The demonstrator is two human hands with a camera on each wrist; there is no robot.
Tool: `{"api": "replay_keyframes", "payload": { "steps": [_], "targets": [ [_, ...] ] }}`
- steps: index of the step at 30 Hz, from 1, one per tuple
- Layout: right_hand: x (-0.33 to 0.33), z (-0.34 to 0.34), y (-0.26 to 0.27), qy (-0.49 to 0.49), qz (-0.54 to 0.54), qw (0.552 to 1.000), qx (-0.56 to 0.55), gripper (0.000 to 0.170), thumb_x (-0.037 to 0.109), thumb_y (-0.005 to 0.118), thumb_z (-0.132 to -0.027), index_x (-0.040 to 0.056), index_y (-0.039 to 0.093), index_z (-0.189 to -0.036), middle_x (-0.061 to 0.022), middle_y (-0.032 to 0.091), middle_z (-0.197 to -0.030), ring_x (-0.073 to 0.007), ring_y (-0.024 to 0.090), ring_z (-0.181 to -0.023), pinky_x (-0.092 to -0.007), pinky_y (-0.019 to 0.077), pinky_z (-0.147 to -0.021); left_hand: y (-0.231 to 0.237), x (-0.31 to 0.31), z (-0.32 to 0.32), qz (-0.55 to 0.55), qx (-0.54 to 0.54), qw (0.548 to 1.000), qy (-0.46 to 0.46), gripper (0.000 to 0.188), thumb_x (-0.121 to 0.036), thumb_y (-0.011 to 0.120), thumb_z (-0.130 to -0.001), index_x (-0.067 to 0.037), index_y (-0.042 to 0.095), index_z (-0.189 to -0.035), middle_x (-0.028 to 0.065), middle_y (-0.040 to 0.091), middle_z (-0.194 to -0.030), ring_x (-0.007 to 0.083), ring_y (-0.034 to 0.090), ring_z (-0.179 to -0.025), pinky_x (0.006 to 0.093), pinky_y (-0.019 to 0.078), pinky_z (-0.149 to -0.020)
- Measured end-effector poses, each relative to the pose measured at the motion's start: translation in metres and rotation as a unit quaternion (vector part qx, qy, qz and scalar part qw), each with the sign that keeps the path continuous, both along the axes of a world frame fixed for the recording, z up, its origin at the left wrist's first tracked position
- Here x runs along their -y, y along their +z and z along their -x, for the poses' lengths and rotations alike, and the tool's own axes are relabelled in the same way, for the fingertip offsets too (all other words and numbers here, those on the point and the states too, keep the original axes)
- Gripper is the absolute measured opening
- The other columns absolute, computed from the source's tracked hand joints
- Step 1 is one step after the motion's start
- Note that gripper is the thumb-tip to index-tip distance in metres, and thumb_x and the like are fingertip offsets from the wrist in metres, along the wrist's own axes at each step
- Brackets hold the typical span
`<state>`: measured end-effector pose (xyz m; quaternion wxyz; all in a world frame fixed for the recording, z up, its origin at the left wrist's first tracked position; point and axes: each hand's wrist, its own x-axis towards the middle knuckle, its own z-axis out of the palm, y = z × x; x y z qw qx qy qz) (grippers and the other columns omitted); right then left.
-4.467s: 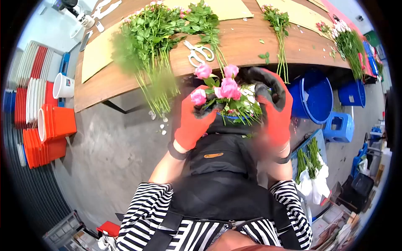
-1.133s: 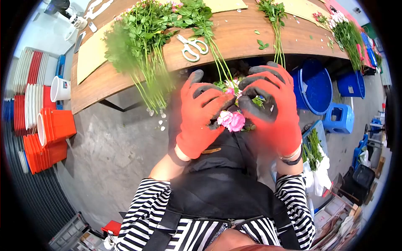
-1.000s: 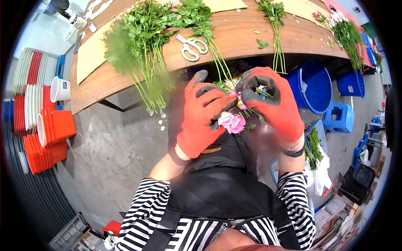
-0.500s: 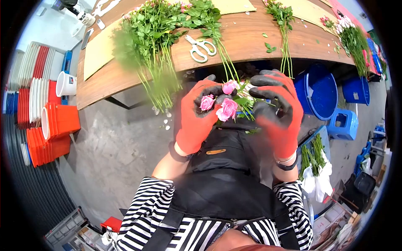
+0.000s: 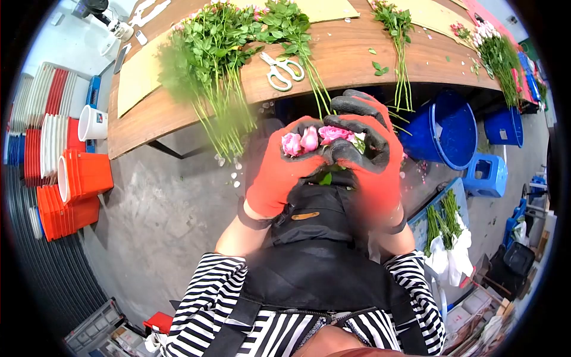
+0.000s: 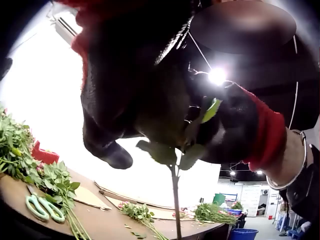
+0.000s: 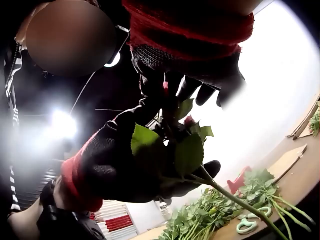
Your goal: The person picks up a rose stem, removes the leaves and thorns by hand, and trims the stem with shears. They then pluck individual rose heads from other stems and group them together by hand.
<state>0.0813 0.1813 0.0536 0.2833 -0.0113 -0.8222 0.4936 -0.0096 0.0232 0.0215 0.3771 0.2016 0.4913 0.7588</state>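
Tending pink roses (image 5: 308,138) between two gloved hands seems to be the step in progress: I am judging it as a checking or tidying of the blooms, because both hands are staying so close around the heads. The roses are sitting above the black apron (image 5: 315,262), on the person's side of the table (image 5: 342,56), not lying on it.

The left hand (image 5: 279,172) is holding the roses from the left side, its fingers curling round below the heads and two blooms showing over the glove. In the left wrist view, a leafy stem (image 6: 176,200) is running down from the hands.

The right hand (image 5: 372,143) is gripping at the bloom nearest to it, with bent fingers on top and the thumb underneath, only a small gap remaining between them. Whether these fingertips are pinching one petal or the whole head, I cannot tell.

For the next move, the work is probably calling for a steady left grip and a light pinch from the right, since the petals are looking soft and could be bruising easily. Meanwhile, the scissors (image 5: 276,65) are lying on the table, with neither hand touching them
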Motion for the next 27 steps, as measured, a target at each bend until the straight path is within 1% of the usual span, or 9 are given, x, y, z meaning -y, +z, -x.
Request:
{"api": "replay_keyframes", "payload": {
  "steps": [3, 6, 9, 13, 14, 17, 20, 23, 27],
  "targets": [
    [-0.001, 0.003, -0.004, 0.011, 0.056, 0.998, -0.006, 0.049, 0.009, 0.082, -0.063, 0.0040, 0.069, -0.110, -0.0095, 0.062, -0.122, -0.0299, 0.050, -0.123, -0.0404, 0.0389, -0.104, 0.004, -0.004, -0.011, 0.011, -0.044, 0.996, 0.080, 0.043, 0.005, 0.067, -0.074, 0.003, 0.060, -0.117, 0.0056, 0.066, -0.108, 0.0103, 0.059, -0.099, 0.0272, 0.0479, -0.089],
    [0.009, 0.002, -0.006, -0.035, 0.261, 0.964, -0.049, 0.049, 0.012, 0.083, -0.063, 0.0031, 0.068, -0.109, -0.0092, 0.063, -0.119, -0.0304, 0.052, -0.121, -0.0407, 0.0394, -0.103, 0.003, -0.007, -0.018, 0.016, -0.017, 0.989, 0.145, 0.043, 0.006, 0.068, -0.075, 0.005, 0.058, -0.117, 0.0061, 0.067, -0.104, 0.0104, 0.061, -0.093, 0.0269, 0.0492, -0.085],
    [-0.001, -0.004, -0.010, -0.078, 0.012, 0.995, -0.064, 0.048, 0.015, 0.084, -0.063, 0.0040, 0.068, -0.107, -0.0089, 0.064, -0.117, -0.0309, 0.054, -0.118, -0.0421, 0.0398, -0.102, 0.000, -0.007, -0.019, 0.074, -0.110, 0.974, 0.182, 0.042, 0.003, 0.071, -0.072, 0.005, 0.061, -0.112, 0.0079, 0.068, -0.102, 0.0147, 0.062, -0.095, 0.0305, 0.0486, -0.089],
    [0.008, -0.007, 0.002, -0.131, -0.143, 0.981, -0.029, 0.036, 0.013, 0.082, -0.067, 0.0067, 0.068, -0.100, -0.0096, 0.065, -0.114, -0.0329, 0.054, -0.115, -0.0442, 0.0391, -0.102, -0.004, -0.008, -0.016, 0.099, -0.204, 0.956, 0.186, 0.039, -0.001, 0.074, -0.067, 0.004, 0.064, -0.104, 0.0121, 0.067, -0.099, 0.0216, 0.061, -0.099, 0.0349, 0.0458, -0.094],
    [0.009, -0.007, 0.000, -0.138, -0.127, 0.982, -0.023, 0.032, 0.011, 0.081, -0.069, 0.0068, 0.067, -0.098, -0.0103, 0.065, -0.112, -0.0345, 0.054, -0.113, -0.0445, 0.0385, -0.102, -0.005, -0.009, -0.018, 0.104, -0.211, 0.952, 0.195, 0.038, -0.002, 0.075, -0.066, 0.004, 0.065, -0.102, 0.0131, 0.066, -0.098, 0.0229, 0.061, -0.100, 0.0357, 0.0452, -0.095],
    [0.010, -0.007, -0.012, -0.127, -0.057, 0.989, -0.038, 0.032, 0.007, 0.077, -0.072, 0.0041, 0.066, -0.101, -0.0097, 0.065, -0.112, -0.0292, 0.056, -0.111, -0.0407, 0.0407, -0.100, -0.004, -0.008, -0.018, 0.101, -0.181, 0.959, 0.191, 0.038, -0.002, 0.075, -0.065, 0.004, 0.065, -0.101, 0.0142, 0.066, -0.100, 0.0238, 0.061, -0.100, 0.0361, 0.0449, -0.096],
    [0.010, -0.005, -0.013, -0.030, 0.313, 0.949, -0.003, 0.033, 0.001, 0.071, -0.074, 0.0002, 0.063, -0.105, -0.0095, 0.065, -0.111, -0.0220, 0.057, -0.109, -0.0354, 0.0426, -0.098, -0.010, -0.007, -0.020, 0.086, -0.109, 0.971, 0.194, 0.039, -0.002, 0.076, -0.065, 0.003, 0.065, -0.102, 0.0146, 0.066, -0.103, 0.0234, 0.061, -0.100, 0.0359, 0.0450, -0.096],
    [0.008, 0.001, -0.015, -0.106, 0.384, 0.917, -0.001, 0.035, -0.001, 0.066, -0.074, -0.0027, 0.061, -0.109, -0.0095, 0.063, -0.112, -0.0170, 0.056, -0.107, -0.0308, 0.0435, -0.095, -0.008, -0.008, -0.021, 0.075, -0.095, 0.972, 0.201, 0.039, -0.003, 0.076, -0.065, 0.002, 0.066, -0.102, 0.0140, 0.066, -0.102, 0.0241, 0.062, -0.099, 0.0361, 0.0449, -0.097],
    [0.004, -0.007, -0.014, -0.147, 0.074, 0.985, -0.061, 0.031, 0.004, 0.073, -0.072, 0.0029, 0.066, -0.102, -0.0097, 0.065, -0.110, -0.0258, 0.056, -0.111, -0.0374, 0.0413, -0.099, -0.006, -0.009, -0.018, 0.105, -0.221, 0.948, 0.203, 0.037, -0.003, 0.076, -0.065, 0.000, 0.068, -0.101, 0.0126, 0.067, -0.098, 0.0273, 0.062, -0.094, 0.0368, 0.0454, -0.096]
  ]
}}
